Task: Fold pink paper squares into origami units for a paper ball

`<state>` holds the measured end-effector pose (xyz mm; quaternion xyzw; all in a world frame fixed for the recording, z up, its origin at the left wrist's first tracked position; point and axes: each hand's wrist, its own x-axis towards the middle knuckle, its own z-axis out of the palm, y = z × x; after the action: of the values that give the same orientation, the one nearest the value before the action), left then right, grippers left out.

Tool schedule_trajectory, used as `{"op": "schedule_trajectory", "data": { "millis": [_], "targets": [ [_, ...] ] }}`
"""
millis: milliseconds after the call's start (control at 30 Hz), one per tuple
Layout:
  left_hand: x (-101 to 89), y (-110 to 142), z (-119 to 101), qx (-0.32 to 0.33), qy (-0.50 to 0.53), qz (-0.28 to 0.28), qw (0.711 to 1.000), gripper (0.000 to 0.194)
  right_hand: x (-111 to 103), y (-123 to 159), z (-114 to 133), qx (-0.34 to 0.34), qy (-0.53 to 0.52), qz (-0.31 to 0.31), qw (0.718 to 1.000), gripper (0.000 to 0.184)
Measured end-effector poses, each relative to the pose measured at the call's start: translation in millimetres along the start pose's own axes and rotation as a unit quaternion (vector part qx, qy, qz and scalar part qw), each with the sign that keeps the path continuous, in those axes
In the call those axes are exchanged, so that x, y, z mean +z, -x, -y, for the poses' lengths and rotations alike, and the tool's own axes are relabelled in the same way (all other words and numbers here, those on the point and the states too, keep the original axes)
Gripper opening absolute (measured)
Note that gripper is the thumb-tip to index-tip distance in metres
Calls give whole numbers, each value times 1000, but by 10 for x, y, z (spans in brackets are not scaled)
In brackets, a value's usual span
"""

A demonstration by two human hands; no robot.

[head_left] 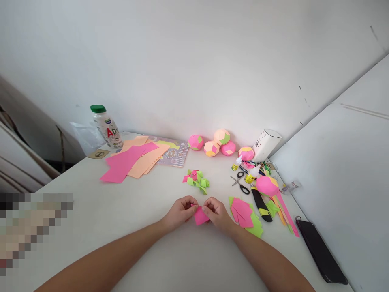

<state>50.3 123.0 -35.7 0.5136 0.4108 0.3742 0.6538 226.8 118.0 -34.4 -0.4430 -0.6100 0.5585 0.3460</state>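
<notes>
Small pink paper square (200, 218): one solid hot pink
Lime-and-pink folded paper bits (199, 183): mostly green
Pink and peach many-sided paper balls (211, 149): green, yellow or pink patches
Tall white plastic bottle (105, 125): green cap (98, 108), red lettering (112, 132)
Long black plastic tool (260, 201): lime-yellow ends

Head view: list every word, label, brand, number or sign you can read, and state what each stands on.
"AD": in large letters on the green-capped bottle; its other print is unreadable.
Too small or blurred to read: the yellow labels on the two small white bottles, the dark marks on the white container, and the printing on the patterned sheet.
No lettering shows on the held pink paper.
</notes>
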Motion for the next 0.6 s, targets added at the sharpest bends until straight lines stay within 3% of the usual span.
{"op": "schedule_trajectory", "data": {
  "millis": [233,467,600],
  "targets": [
    [-19,-16,-13,26,57,-50,997,23,-9,-7,-11,7,-43,-15,999,26],
    [37,14,-34,49,68,-1,997,32,-7,-25,-37,-22,-33,-33,999,24],
    [35,5,-13,40,62,-27,997,35,-8,-19,-15,-27,-19,-34,999,21]
  ]
}}
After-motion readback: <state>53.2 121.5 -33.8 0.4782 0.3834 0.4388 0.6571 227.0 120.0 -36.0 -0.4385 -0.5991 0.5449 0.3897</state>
